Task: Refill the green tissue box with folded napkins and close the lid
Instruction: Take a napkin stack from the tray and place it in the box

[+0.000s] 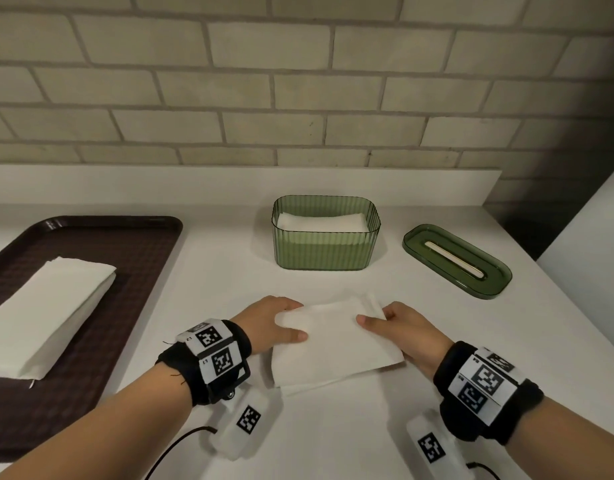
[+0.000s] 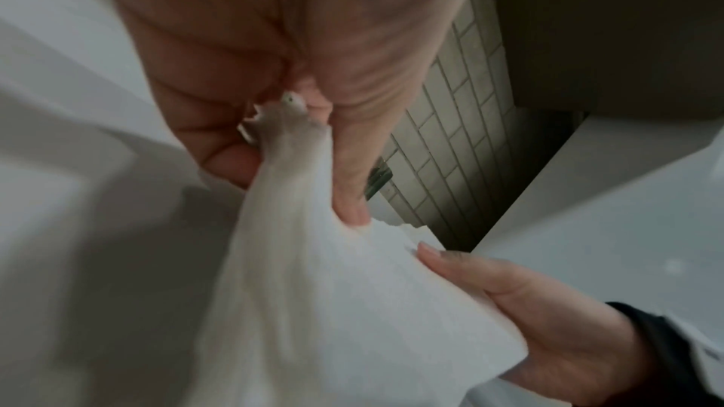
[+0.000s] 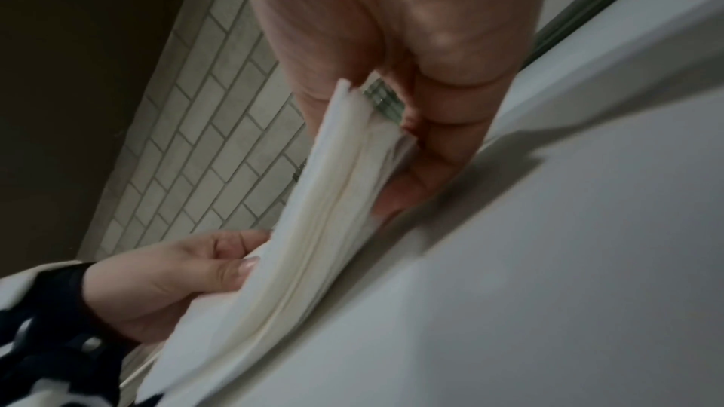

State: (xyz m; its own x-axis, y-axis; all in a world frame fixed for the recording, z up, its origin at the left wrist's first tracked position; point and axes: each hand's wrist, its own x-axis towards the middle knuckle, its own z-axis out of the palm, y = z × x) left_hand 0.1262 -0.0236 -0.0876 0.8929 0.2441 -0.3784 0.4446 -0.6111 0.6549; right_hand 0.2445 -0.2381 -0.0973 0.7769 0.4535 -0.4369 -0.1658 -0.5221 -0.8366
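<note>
A bundle of folded napkins [image 1: 336, 344] is held near the front edge of the white desk [image 1: 437, 341], just above or on its surface; which cannot be told. The bundle's left end is pinched by the left hand [image 1: 269, 323], thumb on top and fingers curled beneath, so that grip is closed around the paper. The right end is clasped by the right hand [image 1: 402, 336] in the same way, thumb over and fingers under; in the right wrist view several layers are seen fanned apart between thumb and fingers. The green tissue box [image 1: 325, 233] is set toward the back edge of the desk, open at the top and partly filled with white napkins. Its lid [image 1: 457, 260] is laid flat just right of the box, near the desk's right edge. At the left edge a brown tray [image 1: 91, 358] is placed, with a further stack of napkins [image 1: 46, 313] on it.
</note>
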